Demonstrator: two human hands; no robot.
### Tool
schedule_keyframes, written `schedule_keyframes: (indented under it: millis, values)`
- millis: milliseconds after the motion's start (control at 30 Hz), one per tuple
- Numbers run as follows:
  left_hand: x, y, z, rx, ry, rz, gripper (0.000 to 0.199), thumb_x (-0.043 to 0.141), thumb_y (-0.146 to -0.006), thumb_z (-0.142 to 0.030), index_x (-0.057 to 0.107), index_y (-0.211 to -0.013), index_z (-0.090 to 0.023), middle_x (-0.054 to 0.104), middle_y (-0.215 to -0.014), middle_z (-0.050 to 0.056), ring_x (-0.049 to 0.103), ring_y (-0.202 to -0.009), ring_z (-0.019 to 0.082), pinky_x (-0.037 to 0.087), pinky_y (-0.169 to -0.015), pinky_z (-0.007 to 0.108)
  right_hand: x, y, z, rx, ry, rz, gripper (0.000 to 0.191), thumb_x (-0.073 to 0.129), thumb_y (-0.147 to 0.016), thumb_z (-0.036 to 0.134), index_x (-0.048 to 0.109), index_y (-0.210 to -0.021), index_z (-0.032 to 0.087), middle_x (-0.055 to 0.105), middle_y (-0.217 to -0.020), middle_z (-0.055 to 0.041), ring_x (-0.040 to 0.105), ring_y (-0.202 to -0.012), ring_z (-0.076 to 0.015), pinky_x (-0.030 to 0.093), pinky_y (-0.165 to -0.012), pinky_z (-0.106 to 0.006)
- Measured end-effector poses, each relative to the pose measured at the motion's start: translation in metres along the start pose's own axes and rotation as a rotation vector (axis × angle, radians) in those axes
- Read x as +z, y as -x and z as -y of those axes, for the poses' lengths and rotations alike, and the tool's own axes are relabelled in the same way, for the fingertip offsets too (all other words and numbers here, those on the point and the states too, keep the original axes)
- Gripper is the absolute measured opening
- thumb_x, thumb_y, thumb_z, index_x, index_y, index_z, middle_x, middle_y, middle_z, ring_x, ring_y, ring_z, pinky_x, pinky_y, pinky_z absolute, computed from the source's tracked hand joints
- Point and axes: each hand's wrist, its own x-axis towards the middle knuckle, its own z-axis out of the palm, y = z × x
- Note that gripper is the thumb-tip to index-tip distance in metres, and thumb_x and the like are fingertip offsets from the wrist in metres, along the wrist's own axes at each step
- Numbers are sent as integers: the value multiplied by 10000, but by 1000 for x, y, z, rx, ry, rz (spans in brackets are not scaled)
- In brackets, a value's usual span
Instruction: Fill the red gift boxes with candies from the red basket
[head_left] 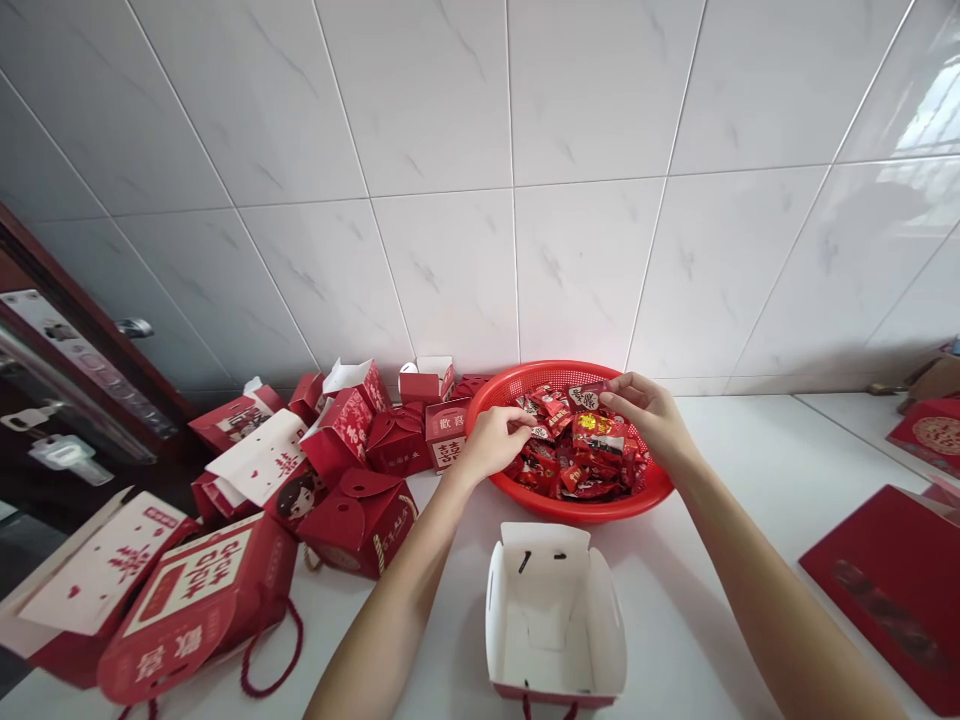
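A round red plastic basket (577,515) stands against the tiled wall, filled with red-wrapped candies (596,465). Over its left side, my left hand (499,438) has its fingers pinched on a small wrapped candy (540,432). My right hand (649,410), above the basket's right side, holds a dark red candy packet (587,397) between thumb and fingers. In front of the basket sits an open box (551,630), white inside and red outside, with a dark red cord at its near edge. No candy shows inside it.
Many red and white boxes (360,520) crowd the left side, some with cord handles. A large red box (889,590) lies at the right. Keys (69,455) hang by a dark cabinet at the far left. The tiled wall (585,270) closes the back.
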Motion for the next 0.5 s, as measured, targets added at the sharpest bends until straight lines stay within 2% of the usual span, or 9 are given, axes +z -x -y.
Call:
schedule_keyframes:
  millis: [167,233,300,367,433,500]
  values:
    - [-1,2,-8,75,-118,272,189,727,-692,-142,817,-828,-239,819,-879,18,754,-832,229,573,-748,288,-1,-1,-4,22,-13,-26,250,787,-711,404,615,-768,232,679,-728,2,591,-715,-173,487,-721,-323]
    - [-1,2,-10,106,-195,313,191,764,-622,-124,808,-754,-255,808,-809,-3,741,-771,223,552,-700,271,-1,0,-5,18,-13,-37,210,766,-731,393,642,-780,230,677,-736,4,576,-700,-163,479,-704,-315]
    - [1,2,-10,107,-238,281,141,784,-609,-149,787,-701,-256,793,-763,-2,729,-754,229,537,-698,276,-1,0,-5,23,-18,-36,214,762,-743,416,676,-789,226,674,-744,0,577,-701,-164,483,-689,-313]
    - [3,2,-8,91,-226,203,47,753,-700,-229,771,-742,-237,786,-783,20,722,-773,234,530,-709,290,-1,0,-4,50,-45,-42,256,781,-738,459,707,-801,222,673,-753,-8,585,-706,-169,496,-677,-312]
    - [5,2,-5,77,-201,114,129,668,-821,-317,741,-815,-211,766,-789,34,701,-735,217,520,-680,293,0,0,-4,84,-79,-54,301,802,-725,498,717,-801,220,670,-752,-10,587,-696,-169,507,-663,-310]
    - [6,1,-3,52,-134,52,197,615,-878,-376,689,-837,-197,708,-709,13,644,-624,181,491,-599,277,0,-1,-4,103,-104,-65,321,809,-721,520,699,-779,224,659,-732,-5,584,-676,-166,510,-653,-309]
